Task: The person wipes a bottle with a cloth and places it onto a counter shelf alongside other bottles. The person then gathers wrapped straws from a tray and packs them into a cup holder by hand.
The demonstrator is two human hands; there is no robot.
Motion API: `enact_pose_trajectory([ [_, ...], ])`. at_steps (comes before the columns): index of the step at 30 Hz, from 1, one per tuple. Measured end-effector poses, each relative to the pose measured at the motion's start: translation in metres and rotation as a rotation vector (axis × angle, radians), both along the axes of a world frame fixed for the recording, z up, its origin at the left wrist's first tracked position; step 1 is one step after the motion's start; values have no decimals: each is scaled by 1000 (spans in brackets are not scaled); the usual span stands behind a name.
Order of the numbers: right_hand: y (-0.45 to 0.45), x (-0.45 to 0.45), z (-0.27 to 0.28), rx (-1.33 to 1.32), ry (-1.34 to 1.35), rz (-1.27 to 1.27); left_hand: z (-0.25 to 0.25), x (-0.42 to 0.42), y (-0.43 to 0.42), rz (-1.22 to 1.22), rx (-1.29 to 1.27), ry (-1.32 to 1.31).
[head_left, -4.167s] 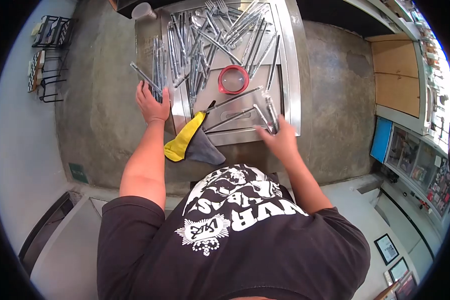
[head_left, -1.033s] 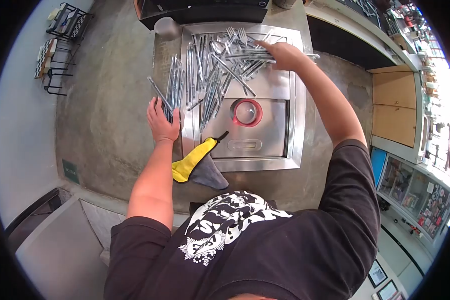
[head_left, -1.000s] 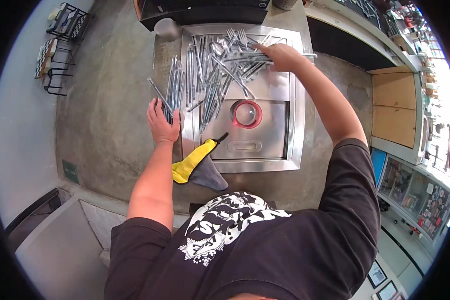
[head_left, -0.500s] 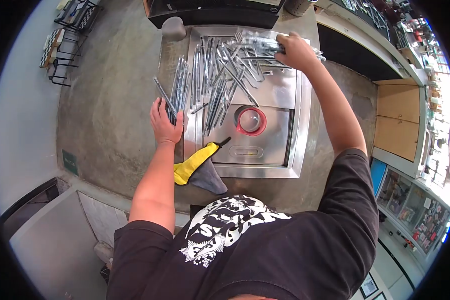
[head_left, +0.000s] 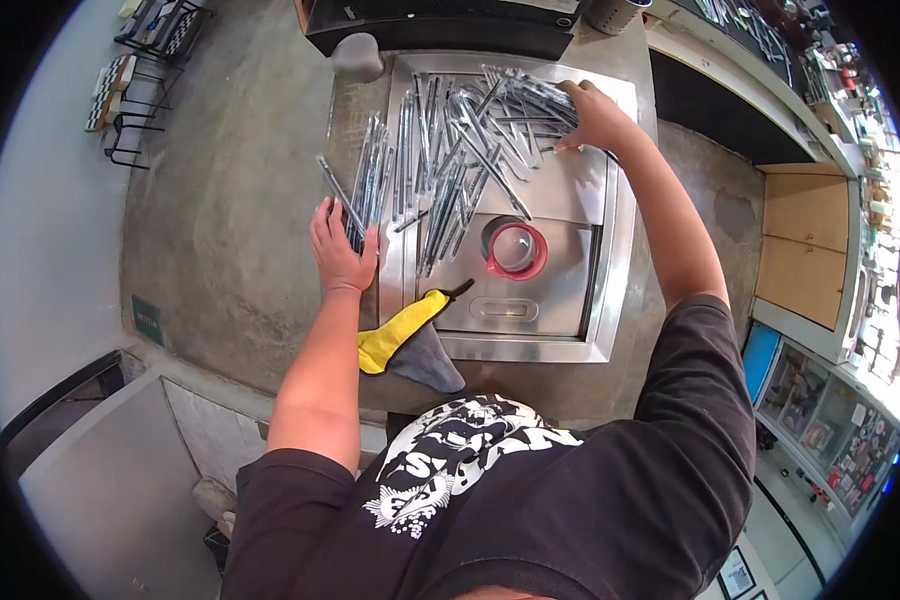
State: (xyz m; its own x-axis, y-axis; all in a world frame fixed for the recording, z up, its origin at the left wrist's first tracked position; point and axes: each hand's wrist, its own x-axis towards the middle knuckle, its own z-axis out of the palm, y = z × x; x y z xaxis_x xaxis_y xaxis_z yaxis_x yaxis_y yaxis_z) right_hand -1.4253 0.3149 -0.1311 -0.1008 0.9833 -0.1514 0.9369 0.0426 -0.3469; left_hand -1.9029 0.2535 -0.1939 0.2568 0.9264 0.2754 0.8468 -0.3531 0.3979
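My left hand (head_left: 344, 248) lies with fingers stretched beside the lower end of a bundle of long, thin metal utensils (head_left: 372, 175) in clear wrapping. Their exact kind is too small to tell. One stick (head_left: 340, 190) slants out above its fingers. At the back right, my right hand (head_left: 598, 118) is spread, thumb apart, its fingertips touching the end of another wrapped bundle (head_left: 530, 92). Between both hands, a loose pile of similar utensils (head_left: 455, 200) lies crisscrossed on the steel panel (head_left: 560, 185). A clear cup with a red rim (head_left: 517, 250) stands just in front.
A yellow and grey cloth (head_left: 405, 335) hangs at the counter's near edge. Behind the panel stand a grey rounded container (head_left: 357, 58), a black machine (head_left: 440, 25) and a perforated metal holder (head_left: 615, 14). Wooden cabinets (head_left: 805, 240) are on the right.
My right hand has lowered its bundle onto the pile, and its fingers have spread from around it. My left hand stays beside its bundle. The whole view has shifted slightly.
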Motion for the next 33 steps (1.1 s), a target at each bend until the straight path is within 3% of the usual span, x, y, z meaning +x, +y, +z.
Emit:
enact_pose_trajectory([
  [13, 0, -37, -10, -101, -220, -181, -2, 0, 0, 3, 10, 9],
  [22, -10, -44, 24, -99, -517, 2, 0, -1, -1, 7, 3, 2],
  [33, -17, -29, 22, -88, -504, -55, -1, 0, -2, 16, 2, 10],
])
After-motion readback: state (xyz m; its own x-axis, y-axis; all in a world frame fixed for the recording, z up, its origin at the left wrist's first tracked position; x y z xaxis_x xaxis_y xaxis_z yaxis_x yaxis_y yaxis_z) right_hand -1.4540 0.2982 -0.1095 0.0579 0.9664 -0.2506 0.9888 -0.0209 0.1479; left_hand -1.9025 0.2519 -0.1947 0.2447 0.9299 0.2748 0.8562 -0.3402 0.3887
